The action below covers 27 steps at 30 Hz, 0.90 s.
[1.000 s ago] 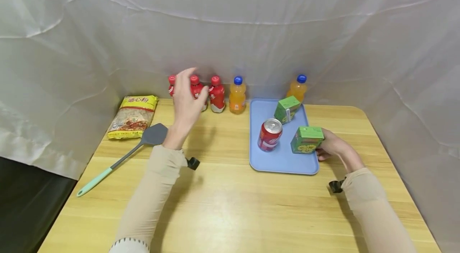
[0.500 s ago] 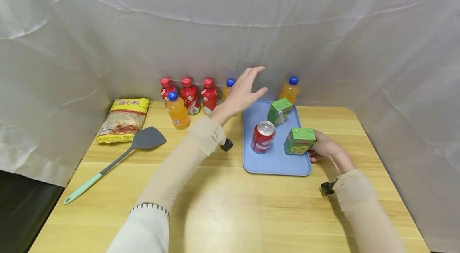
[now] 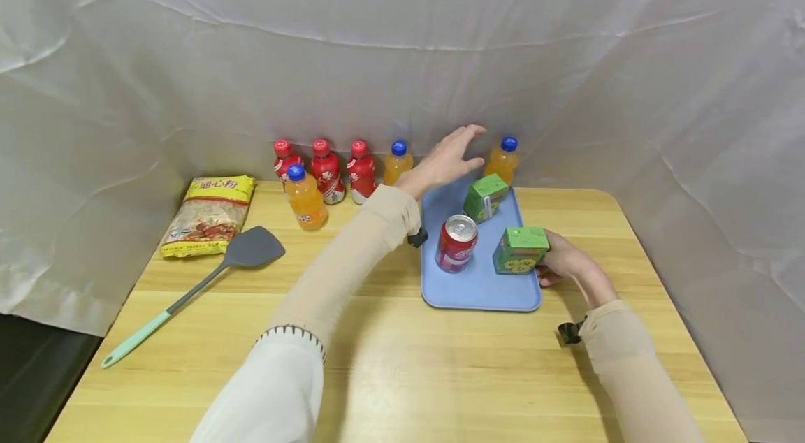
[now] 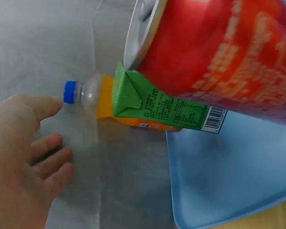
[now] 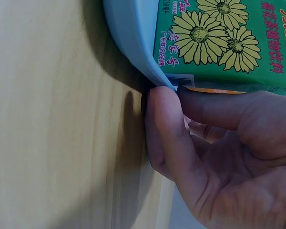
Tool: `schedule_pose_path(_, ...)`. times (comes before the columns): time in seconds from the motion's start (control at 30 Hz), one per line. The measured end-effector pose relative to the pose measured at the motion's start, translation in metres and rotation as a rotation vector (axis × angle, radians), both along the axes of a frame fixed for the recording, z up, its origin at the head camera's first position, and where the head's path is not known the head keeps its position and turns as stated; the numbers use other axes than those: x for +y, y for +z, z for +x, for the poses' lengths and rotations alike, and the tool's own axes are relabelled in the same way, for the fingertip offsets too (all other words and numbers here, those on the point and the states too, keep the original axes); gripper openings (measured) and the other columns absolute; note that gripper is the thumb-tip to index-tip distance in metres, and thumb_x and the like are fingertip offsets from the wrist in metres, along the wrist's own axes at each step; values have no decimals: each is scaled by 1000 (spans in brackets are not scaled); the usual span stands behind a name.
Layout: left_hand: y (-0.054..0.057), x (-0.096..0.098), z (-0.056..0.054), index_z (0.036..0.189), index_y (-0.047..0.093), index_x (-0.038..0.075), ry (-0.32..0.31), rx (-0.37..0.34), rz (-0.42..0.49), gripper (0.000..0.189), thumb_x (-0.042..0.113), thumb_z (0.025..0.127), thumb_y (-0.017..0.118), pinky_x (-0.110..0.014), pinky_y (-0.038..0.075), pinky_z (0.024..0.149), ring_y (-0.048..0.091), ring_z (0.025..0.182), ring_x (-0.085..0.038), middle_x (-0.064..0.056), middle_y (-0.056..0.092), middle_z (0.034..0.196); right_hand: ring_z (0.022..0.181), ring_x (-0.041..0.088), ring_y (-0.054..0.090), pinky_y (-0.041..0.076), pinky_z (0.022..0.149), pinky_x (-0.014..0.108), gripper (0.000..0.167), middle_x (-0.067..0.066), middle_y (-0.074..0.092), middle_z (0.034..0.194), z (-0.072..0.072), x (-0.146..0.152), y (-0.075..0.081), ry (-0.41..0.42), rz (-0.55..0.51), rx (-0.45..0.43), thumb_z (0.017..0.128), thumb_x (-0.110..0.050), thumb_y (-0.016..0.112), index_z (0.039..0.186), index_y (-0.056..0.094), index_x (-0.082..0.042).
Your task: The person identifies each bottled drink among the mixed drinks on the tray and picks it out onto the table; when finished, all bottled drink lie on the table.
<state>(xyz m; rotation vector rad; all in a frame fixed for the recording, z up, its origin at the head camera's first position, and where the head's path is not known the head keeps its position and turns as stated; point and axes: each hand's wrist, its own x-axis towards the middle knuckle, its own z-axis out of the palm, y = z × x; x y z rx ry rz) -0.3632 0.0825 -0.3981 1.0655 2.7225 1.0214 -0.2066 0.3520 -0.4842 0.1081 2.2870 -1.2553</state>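
Observation:
My left hand [image 3: 448, 158] reaches over the far edge of the blue tray [image 3: 481, 298], fingers extended and holding nothing. In the left wrist view its fingertips come close to the blue cap of an orange drink bottle [image 4: 89, 93]. That bottle stands behind the tray, partly hidden by a green drink carton [image 3: 486, 197]. With thumb and fingers, my right hand [image 5: 229, 152] pinches the tray's right rim [image 5: 138, 52]. A second green carton [image 3: 520, 251], printed with yellow flowers, is right beside that hand. A red drink can [image 3: 457, 244] stands upright on the tray's left side.
Left of the tray, red bottles [image 3: 361, 174] line the grey curtain alongside an orange bottle [image 3: 397, 162]. Another orange bottle [image 3: 306, 198] stands in front of them. Farther left lie a yellow pasta bag [image 3: 210, 216] and a spatula [image 3: 251, 247] with a mint handle.
My left hand has moved right, from the red bottles to over the tray's back edge, uncovering the front orange bottle. My right hand keeps its hold on the tray. The head view shifts slightly.

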Motion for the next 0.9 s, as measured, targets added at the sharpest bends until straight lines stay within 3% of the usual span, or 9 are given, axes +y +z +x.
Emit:
schedule_pose_path(0.23, -4, 21, -6, 167, 25, 32, -149, 90, -177, 68, 19, 109, 56, -32, 49, 115, 54, 133, -17, -5, 48, 157, 72, 18, 63, 64, 63, 35, 57, 12, 62, 89, 6, 3, 2, -4, -5, -8, 107, 2, 45, 159, 23, 6)
schedule_pose_path(0.37, -3, 28, -6, 168, 21, 38, -160, 140, -265, 71, 18, 110, 55, -28, 52, 105, 55, 121, -17, -5, 49, 152, 72, 18, 64, 64, 64, 35, 56, 12, 62, 89, 8, 4, 3, -10, -13, -12, 106, 2, 45, 159, 25, 5)
schedule_pose_path(0.5, -7, 31, -4, 168, 21, 40, -155, 168, -302, 71, 16, 109, 55, -29, 52, 102, 55, 119, -18, -6, 48, 150, 72, 18, 64, 64, 64, 34, 57, 12, 62, 90, 10, 4, 3, -12, -9, -13, 106, 3, 46, 159, 24, 6)
schedule_pose_path(0.67, -16, 30, -2, 166, 22, 34, -182, 171, -271, 72, 13, 108, 58, -29, 50, 111, 55, 128, -19, -4, 47, 154, 71, 18, 63, 64, 63, 34, 57, 11, 62, 89, 13, 4, 3, -8, -8, -12, 106, 3, 45, 159, 23, 7)
schedule_pose_path(0.8, -21, 30, -2, 161, 20, 28, -204, 114, -202, 72, 11, 105, 62, -31, 44, 121, 53, 137, -19, -3, 44, 161, 72, 18, 63, 64, 62, 35, 56, 11, 61, 89, 13, 4, 3, -7, -9, -7, 107, 2, 45, 159, 23, 6)
schedule_pose_path(0.9, -23, 30, -3, 157, 17, 25, -187, 75, -161, 73, 10, 104, 64, -31, 44, 122, 54, 137, -18, -3, 42, 163, 72, 18, 63, 64, 63, 35, 56, 12, 62, 89, 13, 4, 3, -7, -10, -5, 107, 2, 45, 159, 24, 5)
